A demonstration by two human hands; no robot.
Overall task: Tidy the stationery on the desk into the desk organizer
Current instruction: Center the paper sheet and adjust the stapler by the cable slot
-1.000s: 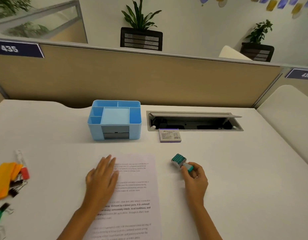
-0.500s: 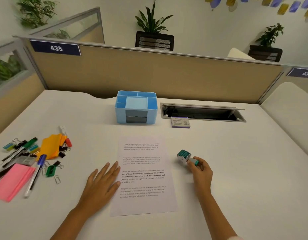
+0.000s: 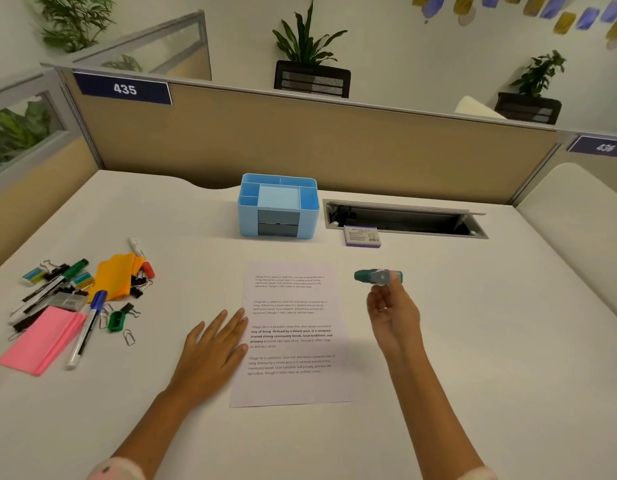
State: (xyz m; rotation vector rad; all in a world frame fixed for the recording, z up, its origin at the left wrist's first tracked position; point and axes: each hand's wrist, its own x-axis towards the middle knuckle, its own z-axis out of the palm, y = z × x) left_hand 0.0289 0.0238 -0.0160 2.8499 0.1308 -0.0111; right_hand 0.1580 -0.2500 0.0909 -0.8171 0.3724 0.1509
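A light blue desk organizer (image 3: 246,216) with several top compartments and a grey drawer front stands at the back middle of the desk. My right hand (image 3: 393,315) holds a small teal and grey stamp (image 3: 376,276) at the fingertips, lifted above the desk right of a printed sheet of paper (image 3: 293,386). My left hand (image 3: 211,351) lies flat, fingers spread, its fingertips on the sheet's left edge. At the left lies a pile of stationery: markers (image 3: 87,327), orange sticky notes (image 3: 114,277), pink sticky notes (image 3: 40,339), binder clips (image 3: 139,282), paper clips (image 3: 128,337).
A small purple-edged box (image 3: 362,235) lies right of the organizer, in front of an open cable tray slot (image 3: 404,220). A beige partition (image 3: 317,147) closes the back of the desk. Another desk edge (image 3: 573,202) is at the right.
My right hand has lifted the stamp off the desk and turned it sideways. The view has pulled back, showing the stationery pile at the left. My left hand has stayed by the sheet.
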